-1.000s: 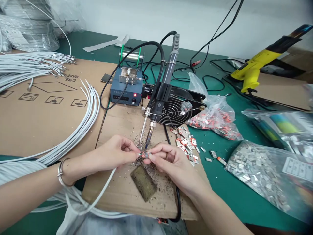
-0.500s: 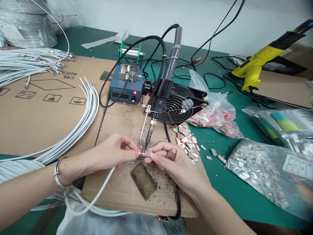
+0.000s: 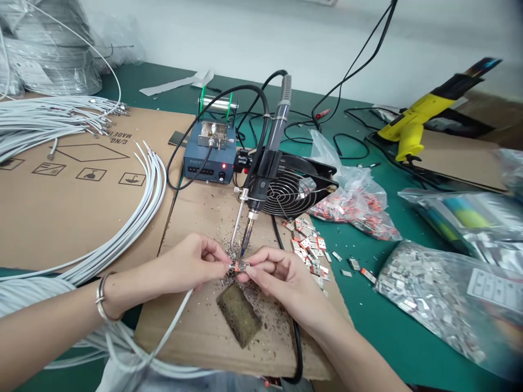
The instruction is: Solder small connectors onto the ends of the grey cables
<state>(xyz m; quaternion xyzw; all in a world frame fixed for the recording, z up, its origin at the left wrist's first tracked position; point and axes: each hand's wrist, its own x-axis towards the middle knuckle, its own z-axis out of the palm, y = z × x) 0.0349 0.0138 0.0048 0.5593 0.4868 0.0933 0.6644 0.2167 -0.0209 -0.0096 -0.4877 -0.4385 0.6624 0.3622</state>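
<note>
My left hand (image 3: 201, 262) pinches the end of a white cable (image 3: 176, 317), which droops below the fingers toward the bundle at the lower left. Thumb and fingers of my right hand (image 3: 281, 273) are closed on a small metal USB connector (image 3: 242, 267) with an orange part. Cable end and connector meet between the fingertips, right under the tip of a clamped soldering iron (image 3: 246, 235). Whether the tip touches them is too small to tell. A thin bent metal tube (image 3: 237, 220) ends beside the tip. Below my hands lies a brown sponge (image 3: 239, 314).
A blue soldering station (image 3: 209, 163) and a black fan (image 3: 286, 190) stand behind. Loose USB connectors (image 3: 308, 242) lie right of my right hand. Farther right are a bag of metal parts (image 3: 425, 294) and a yellow heat gun (image 3: 420, 117). White cables (image 3: 151, 185) curve at left.
The camera view has tilted slightly, so most things sit a little lower in the picture. Both hands keep their grips, with the connector still under the iron's tip.
</note>
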